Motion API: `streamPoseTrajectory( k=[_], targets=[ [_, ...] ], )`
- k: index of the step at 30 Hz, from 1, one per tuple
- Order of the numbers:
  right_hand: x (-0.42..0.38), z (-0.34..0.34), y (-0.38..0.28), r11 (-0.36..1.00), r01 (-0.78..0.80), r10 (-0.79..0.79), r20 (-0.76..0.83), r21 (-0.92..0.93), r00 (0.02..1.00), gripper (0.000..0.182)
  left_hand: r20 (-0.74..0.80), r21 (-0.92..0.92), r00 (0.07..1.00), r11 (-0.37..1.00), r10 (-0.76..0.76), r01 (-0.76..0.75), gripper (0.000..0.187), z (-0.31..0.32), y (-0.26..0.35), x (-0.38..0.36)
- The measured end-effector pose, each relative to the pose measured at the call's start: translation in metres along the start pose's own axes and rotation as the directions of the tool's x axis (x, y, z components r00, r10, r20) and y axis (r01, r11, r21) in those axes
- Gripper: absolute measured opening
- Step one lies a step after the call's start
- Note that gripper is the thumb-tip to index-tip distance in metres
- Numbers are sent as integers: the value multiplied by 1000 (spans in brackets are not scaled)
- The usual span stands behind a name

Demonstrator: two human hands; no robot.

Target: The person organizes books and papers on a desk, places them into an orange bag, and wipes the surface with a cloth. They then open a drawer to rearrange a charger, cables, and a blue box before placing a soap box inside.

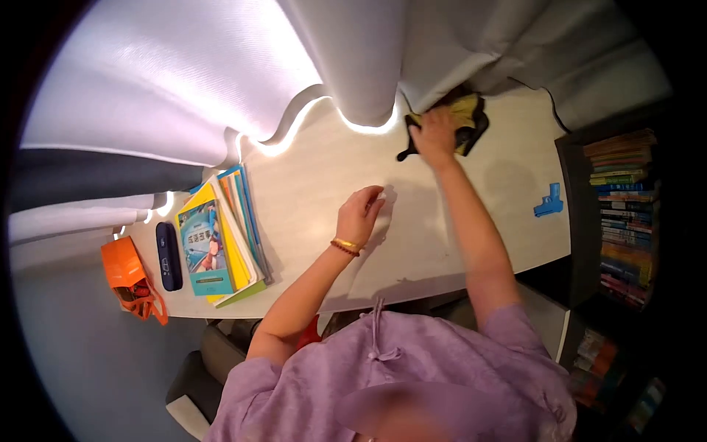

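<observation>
In the head view, a crumpled yellow and black cloth is seen at the far edge of the pale wooden desk, just under the white curtain. It is pressed beneath the right hand, whose fingers are laid over the near part of the cloth; whether they are clamped on it cannot be told. The left hand is rested on the bare desk, well apart from the cloth, with fingers loosely curled and nothing held. Part of the cloth is hidden by the curtain fold.
</observation>
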State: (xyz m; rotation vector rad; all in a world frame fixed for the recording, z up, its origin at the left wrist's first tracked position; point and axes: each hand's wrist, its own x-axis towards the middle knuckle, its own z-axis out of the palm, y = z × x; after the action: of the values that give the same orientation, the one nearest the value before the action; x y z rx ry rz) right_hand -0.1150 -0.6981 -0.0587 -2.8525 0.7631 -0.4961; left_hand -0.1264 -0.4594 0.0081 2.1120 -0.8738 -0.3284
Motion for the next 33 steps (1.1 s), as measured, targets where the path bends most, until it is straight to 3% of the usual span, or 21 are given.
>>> streamPoseTrajectory(
  k=[1,2,3,4,6,7,8,9,10,12,14,16,18,19,20,22,24,26,28,30,33],
  targets=[
    [-3,-6,-32,999,-8,4,112,35,994,46,-15,-122,997,990,-72,70,25,-16,4,-11],
    [-9,-5,-62,967,21,-33,42,253,999,48,-19,-242,990,961,-142,134,25,-30,3,-22],
    [-15,-3,-93,978,47,-70,106,204,992,49,1,-319,980,929,-197,187,27,-43,-2,-33],
    [-33,12,-125,960,185,-176,-59,211,983,46,0,-317,982,931,-190,180,27,-57,-7,-40],
    [-73,27,-181,843,371,-394,-22,390,919,57,-74,-408,976,899,-206,159,28,-85,-17,-56],
    [-87,-29,-203,723,410,-555,114,556,824,58,-97,-408,975,901,-200,144,30,-104,-23,-67],
    [-128,55,-231,170,-126,-411,187,977,892,54,-120,-417,976,902,-181,116,31,-123,-30,-75],
    [-148,0,-241,692,425,-537,24,584,843,50,-139,-406,971,906,-195,124,30,-140,-27,-81],
    [-169,-19,-250,767,512,-567,36,386,823,44,-159,-394,965,909,-209,132,29,-159,-25,-90],
    [-207,-43,-234,768,467,-509,-24,438,860,42,-141,-448,952,875,-270,182,27,-188,-43,-113],
    [-230,-47,-185,864,387,-413,13,321,911,41,-96,-430,951,874,-293,226,26,-208,-56,-136],
    [-198,-66,-116,991,110,-131,356,79,925,38,-13,-515,944,812,-329,276,26,-217,-59,-155],
    [-189,-89,-32,987,-137,120,168,90,978,39,42,-501,953,819,-300,280,26,-220,-66,-171],
    [-200,-69,26,986,-61,41,-129,-153,991,46,67,-535,957,799,-282,273,26,-217,-69,-174],
    [-202,-85,56,970,-123,118,-41,-207,992,54,85,-568,962,781,-260,261,26,-217,-70,-177],
    [-198,-91,83,951,-261,261,-25,-163,965,50,92,-579,953,763,-289,288,26,-213,-63,-178],
    [-204,-81,46,940,-257,225,-161,-224,961,48,94,-613,956,740,-277,275,26,-207,-60,-173],
    [-215,-77,-21,953,-297,296,-33,-52,955,44,113,-628,953,723,-282,289,25,-200,-59,-166],
    [-250,-44,-77,958,104,-61,-163,268,985,43,134,-595,941,734,-312,328,24,-188,-57,-157],
    [-263,-81,-140,961,69,-118,170,267,978,51,177,-583,941,740,-288,336,25,-171,-45,-143],
    [-259,-93,-107,892,193,-308,236,409,922,56,233,-566,952,768,-200,300,26,-154,-21,-121]
  ],
)
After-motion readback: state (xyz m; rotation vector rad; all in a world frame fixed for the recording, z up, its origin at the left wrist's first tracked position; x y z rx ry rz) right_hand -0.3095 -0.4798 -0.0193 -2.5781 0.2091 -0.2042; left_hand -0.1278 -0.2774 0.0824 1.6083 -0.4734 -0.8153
